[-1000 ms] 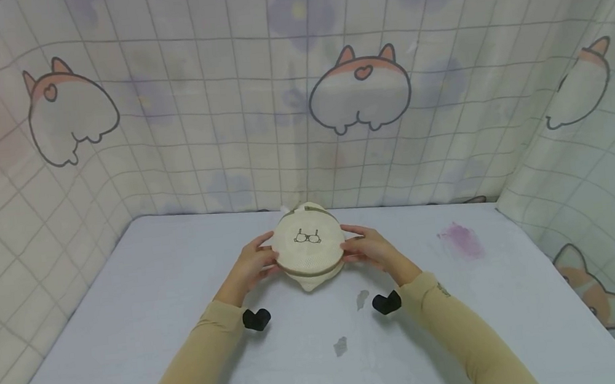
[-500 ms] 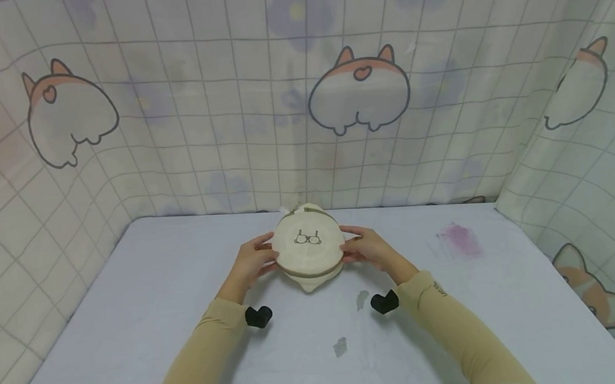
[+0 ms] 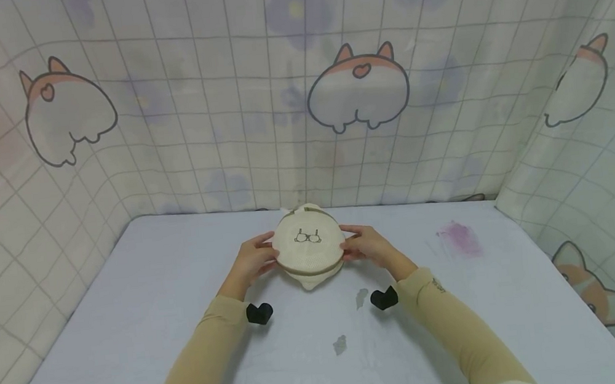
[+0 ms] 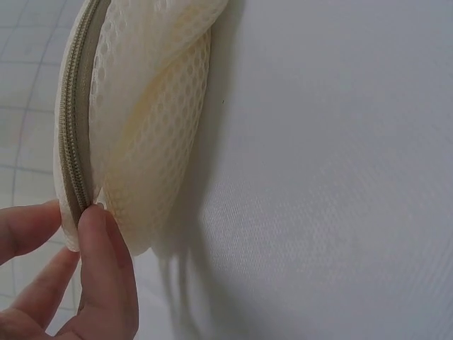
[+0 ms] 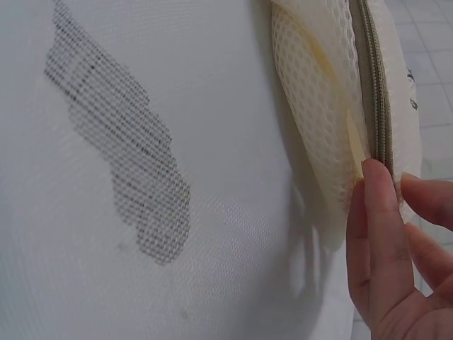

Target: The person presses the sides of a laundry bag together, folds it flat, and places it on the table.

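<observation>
A round cream mesh laundry bag [image 3: 309, 257] with a line drawing on its top sits near the back of the table. A zipper [image 4: 73, 113] runs round its rim and looks closed along the part seen in the left wrist view. My left hand [image 3: 252, 260] pinches the bag's left edge between thumb and fingers, right at the zipper. On the opposite edge my right hand [image 3: 370, 249] does the same, its fingertips [image 5: 375, 173] beside the zipper tape. Below the zipper the mesh side [image 5: 318, 106] sags in folds. What lies inside is hidden.
The white-covered table [image 3: 129, 308] has grey patches [image 3: 341, 344] in front of the bag and a pink stain [image 3: 461, 239] on the right. A grid-patterned curtain [image 3: 210, 102] with cartoon corgis encloses the back and sides. Black heart-shaped pieces [image 3: 260, 313] sit at both wrists.
Both hands keep their hold on the bag's edges, and the bag stays in place. The forearms have drawn very slightly inward.
</observation>
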### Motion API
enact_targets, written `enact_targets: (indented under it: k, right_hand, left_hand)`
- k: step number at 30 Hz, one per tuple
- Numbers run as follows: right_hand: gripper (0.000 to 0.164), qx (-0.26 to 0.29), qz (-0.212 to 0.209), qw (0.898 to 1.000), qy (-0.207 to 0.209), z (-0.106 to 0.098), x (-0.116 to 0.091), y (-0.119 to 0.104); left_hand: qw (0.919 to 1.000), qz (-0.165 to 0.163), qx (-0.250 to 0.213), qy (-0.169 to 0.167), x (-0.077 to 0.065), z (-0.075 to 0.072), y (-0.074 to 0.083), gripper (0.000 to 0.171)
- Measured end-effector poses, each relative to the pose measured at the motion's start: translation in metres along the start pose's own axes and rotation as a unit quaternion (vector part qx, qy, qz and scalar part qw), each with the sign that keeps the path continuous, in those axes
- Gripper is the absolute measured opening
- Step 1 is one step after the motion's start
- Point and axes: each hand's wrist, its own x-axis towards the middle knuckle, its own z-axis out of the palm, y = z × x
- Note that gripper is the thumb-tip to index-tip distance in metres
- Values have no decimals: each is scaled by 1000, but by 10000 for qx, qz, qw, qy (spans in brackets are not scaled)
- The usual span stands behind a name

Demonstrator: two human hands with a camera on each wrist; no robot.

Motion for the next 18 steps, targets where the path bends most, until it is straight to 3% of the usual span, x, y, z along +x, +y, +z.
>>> enact_targets:
  k: [18]
  right_hand:
    - [64, -455, -8, 9989, -115, -1, 1, -1]
  left_hand:
    - [9999, -59, -8, 108, 2, 3, -2, 62]
